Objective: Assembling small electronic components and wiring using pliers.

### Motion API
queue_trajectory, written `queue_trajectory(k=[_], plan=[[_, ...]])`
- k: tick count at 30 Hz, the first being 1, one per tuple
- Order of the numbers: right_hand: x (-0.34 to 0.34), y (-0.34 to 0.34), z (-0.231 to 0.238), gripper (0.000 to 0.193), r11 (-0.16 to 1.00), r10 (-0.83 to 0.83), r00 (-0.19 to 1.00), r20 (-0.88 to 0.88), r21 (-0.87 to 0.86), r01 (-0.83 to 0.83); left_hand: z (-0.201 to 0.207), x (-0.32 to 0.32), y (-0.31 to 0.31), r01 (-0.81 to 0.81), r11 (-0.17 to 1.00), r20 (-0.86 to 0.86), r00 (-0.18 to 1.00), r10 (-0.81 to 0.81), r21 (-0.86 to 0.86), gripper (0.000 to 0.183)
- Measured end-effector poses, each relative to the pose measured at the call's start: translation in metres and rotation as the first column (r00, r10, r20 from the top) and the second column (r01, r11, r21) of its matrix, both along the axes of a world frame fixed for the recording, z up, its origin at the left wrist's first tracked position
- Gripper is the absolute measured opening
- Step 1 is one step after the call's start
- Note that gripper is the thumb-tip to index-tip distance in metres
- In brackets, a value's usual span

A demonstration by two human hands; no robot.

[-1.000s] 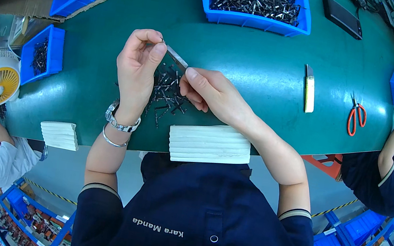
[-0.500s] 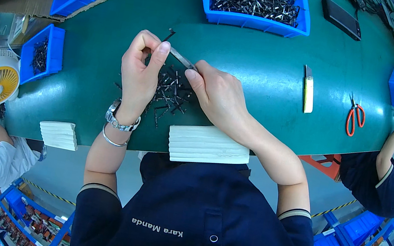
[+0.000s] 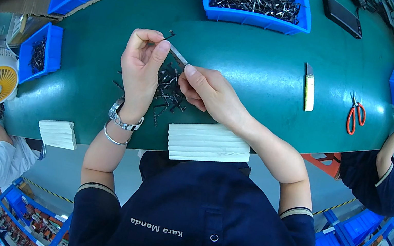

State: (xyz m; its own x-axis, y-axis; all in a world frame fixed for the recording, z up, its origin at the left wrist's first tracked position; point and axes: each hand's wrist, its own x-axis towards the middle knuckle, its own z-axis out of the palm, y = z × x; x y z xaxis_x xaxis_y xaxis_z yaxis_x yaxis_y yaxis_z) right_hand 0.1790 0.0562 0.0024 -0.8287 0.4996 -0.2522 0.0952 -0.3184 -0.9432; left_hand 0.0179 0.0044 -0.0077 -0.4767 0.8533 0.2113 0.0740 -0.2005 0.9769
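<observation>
Pinched between the thumb and forefinger of your left hand [image 3: 141, 64] is a small, thin black strip [image 3: 171, 34], its free end poking out on the far side of the fingertips. Your right hand [image 3: 213, 90] grips a slim, flat grey metal tool [image 3: 179, 56], the thumb pressed down on it against the curled fingers; its far end meets your left fingertips, and you cannot tell whether they clasp it too. Below both hands, a loose pile of small black pieces [image 3: 165, 101] lies on the smooth green tabletop [image 3: 266, 80], partly hidden by your left hand. On the near edge, just in front of your body, rests a white ribbed pad [image 3: 209, 144]. Farther off stands a blue plastic bin [image 3: 256, 20] heaped with similar dark pieces. Well to the right lie a yellow-handled cutter [image 3: 309, 95] with its blade pointing far, then a pair of red-handled scissors [image 3: 356, 117]; beyond them, at the far right, is a black rectangular device [image 3: 342, 17]. Your left wrist wears a silver metal watch [image 3: 124, 122].
</observation>
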Motion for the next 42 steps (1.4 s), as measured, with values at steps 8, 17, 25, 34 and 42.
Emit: queue_trajectory(k=[8,17,25,34,42], plan=[[0.003,0.000,0.010,0.051,0.989,-0.014,1.000,-0.022,-0.146,0.010,-0.009,-0.004,0.001,0.364,0.931,0.441,0.831,-0.339,0.030,0.024],[0.004,0.001,0.015,0.050,0.965,0.061,0.997,-0.051,-0.251,-0.072,-0.011,-0.009,0.001,0.359,0.929,0.489,0.796,-0.357,0.095,0.020],[0.003,0.006,0.012,0.044,0.966,0.088,0.995,-0.039,-0.240,-0.095,0.000,-0.002,0.002,0.130,0.991,0.302,0.943,-0.136,0.041,0.010],[0.004,0.009,0.008,0.025,0.964,-0.094,0.984,-0.154,-0.261,0.051,-0.008,0.005,-0.002,0.413,0.908,0.602,0.710,-0.366,0.066,0.015],[0.005,0.010,0.010,0.030,0.974,-0.070,0.989,-0.134,-0.222,0.039,0.000,0.009,-0.003,0.397,0.918,0.621,0.723,-0.301,-0.017,0.022]])
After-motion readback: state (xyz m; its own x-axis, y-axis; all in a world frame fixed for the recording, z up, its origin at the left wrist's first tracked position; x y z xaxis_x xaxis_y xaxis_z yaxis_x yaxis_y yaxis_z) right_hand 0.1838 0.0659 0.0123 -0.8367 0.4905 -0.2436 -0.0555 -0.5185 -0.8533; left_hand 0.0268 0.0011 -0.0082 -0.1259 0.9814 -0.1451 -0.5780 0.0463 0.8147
